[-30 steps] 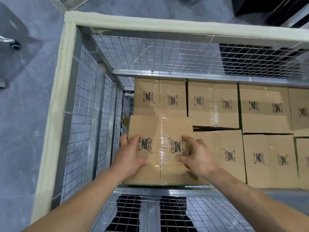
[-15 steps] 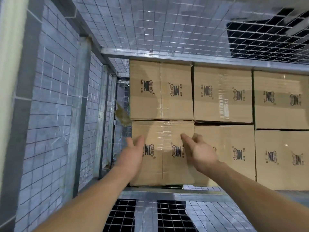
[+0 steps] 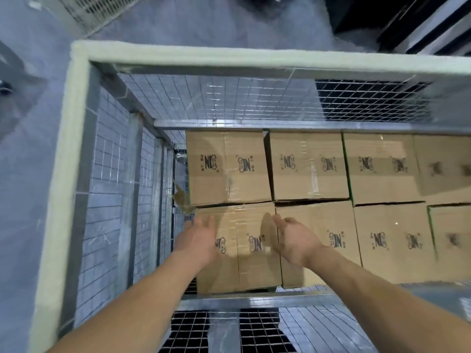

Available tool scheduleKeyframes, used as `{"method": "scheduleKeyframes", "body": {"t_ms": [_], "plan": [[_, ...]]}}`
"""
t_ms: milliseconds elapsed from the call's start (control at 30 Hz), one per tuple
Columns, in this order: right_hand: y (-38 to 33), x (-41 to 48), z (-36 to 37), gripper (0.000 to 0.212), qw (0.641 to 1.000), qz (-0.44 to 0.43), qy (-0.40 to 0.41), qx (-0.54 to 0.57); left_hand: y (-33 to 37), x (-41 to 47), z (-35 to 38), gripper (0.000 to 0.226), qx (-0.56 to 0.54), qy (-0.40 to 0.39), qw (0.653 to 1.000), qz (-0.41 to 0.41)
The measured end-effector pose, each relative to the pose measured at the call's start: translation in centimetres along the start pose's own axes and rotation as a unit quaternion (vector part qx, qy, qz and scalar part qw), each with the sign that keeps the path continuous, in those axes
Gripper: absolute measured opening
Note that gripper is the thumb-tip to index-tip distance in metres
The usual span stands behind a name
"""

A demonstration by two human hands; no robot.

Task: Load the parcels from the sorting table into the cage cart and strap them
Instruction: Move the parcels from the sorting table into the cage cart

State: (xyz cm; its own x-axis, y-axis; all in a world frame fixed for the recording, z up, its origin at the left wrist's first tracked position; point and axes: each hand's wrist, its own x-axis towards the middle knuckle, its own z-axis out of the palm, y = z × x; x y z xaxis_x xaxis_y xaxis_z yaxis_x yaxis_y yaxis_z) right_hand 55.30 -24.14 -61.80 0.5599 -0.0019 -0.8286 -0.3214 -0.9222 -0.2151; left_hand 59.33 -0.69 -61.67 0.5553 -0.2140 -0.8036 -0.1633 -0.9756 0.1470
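Observation:
Inside the wire-mesh cage cart [image 3: 76, 128], several taped brown parcels lie in two rows. The near-left parcel [image 3: 244, 271] sits flat in the front row beside the cart's left wall. My left hand [image 3: 197, 238] hovers over its left edge with fingers straight and holds nothing. My right hand [image 3: 295, 238] is above the seam between that parcel and the one to its right [image 3: 339, 220], palm turned inward, fingers relaxed and empty.
A padded cream rail tops the cart's walls. The near mesh wall [image 3: 229, 327] stands below my forearms. A torn strip of tape [image 3: 182, 198] sticks out by the left wall. Grey floor surrounds the cart, with another mesh panel [image 3: 96, 11] at top left.
I held the near-left parcel with both hands, lowered it into the front row and released it. Both hands have lifted off it and opened, and the view has pulled back.

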Motion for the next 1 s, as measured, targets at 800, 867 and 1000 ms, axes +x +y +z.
{"method": "scheduleKeyframes", "body": {"t_ms": [800, 867, 1000], "plan": [[1.4, -57.1, -14.8, 0.073, 0.658, 0.118, 0.743, 0.033, 29.0, -43.4, -27.1, 0.086, 0.082, 0.436, 0.666, 0.600], [2.6, -61.6, -13.4, 0.073, 0.634, 0.152, 0.758, 0.021, 32.0, -47.1, -26.0, 0.086, 0.086, 0.436, 0.634, 0.633], [5.3, -69.7, -9.1, 0.075, 0.587, 0.230, 0.776, 0.001, 37.3, -54.2, -22.8, 0.086, 0.098, 0.435, 0.576, 0.686]]}}
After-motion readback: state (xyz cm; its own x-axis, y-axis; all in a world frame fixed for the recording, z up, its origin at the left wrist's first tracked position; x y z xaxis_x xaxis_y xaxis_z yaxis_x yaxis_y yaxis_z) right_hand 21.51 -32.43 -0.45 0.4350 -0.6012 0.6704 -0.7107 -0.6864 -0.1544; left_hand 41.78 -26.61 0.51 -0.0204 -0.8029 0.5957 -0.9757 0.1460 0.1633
